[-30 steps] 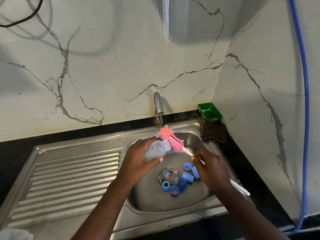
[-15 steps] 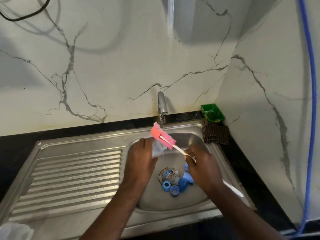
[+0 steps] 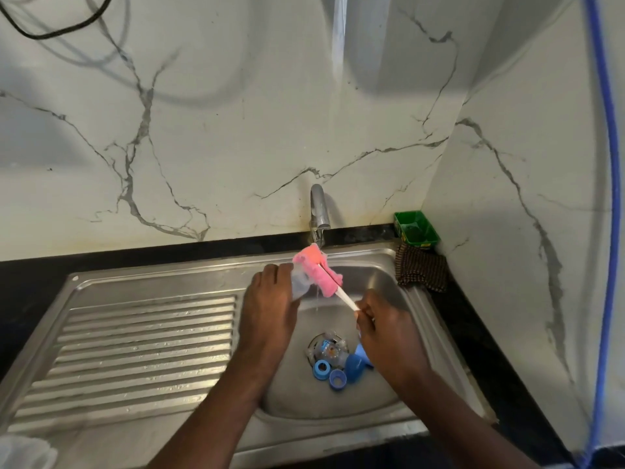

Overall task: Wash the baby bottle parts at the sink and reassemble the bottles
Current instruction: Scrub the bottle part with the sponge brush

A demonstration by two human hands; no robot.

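My left hand [image 3: 270, 306] grips a clear baby bottle [image 3: 300, 282] over the steel sink basin [image 3: 378, 286], just below the tap [image 3: 319, 211]. My right hand [image 3: 389, 330] holds the white handle of a pink sponge brush [image 3: 316, 270], whose head lies against the bottle's open end. A thin stream of water falls beneath the brush. On the basin floor by the drain lie another clear bottle [image 3: 329, 350], two blue rings [image 3: 322, 368] and a blue cap [image 3: 355, 367], partly hidden by my right hand.
A ribbed steel draining board [image 3: 135, 346] stretches to the left of the basin. A green tub [image 3: 416, 229] and a brown checked cloth [image 3: 421, 270] sit at the back right corner. A blue hose [image 3: 605, 198] hangs down the right wall.
Both hands have lifted the bottle and brush up toward the tap. The bottle has turned more upright in my left hand, and the brush head now lies against its mouth.
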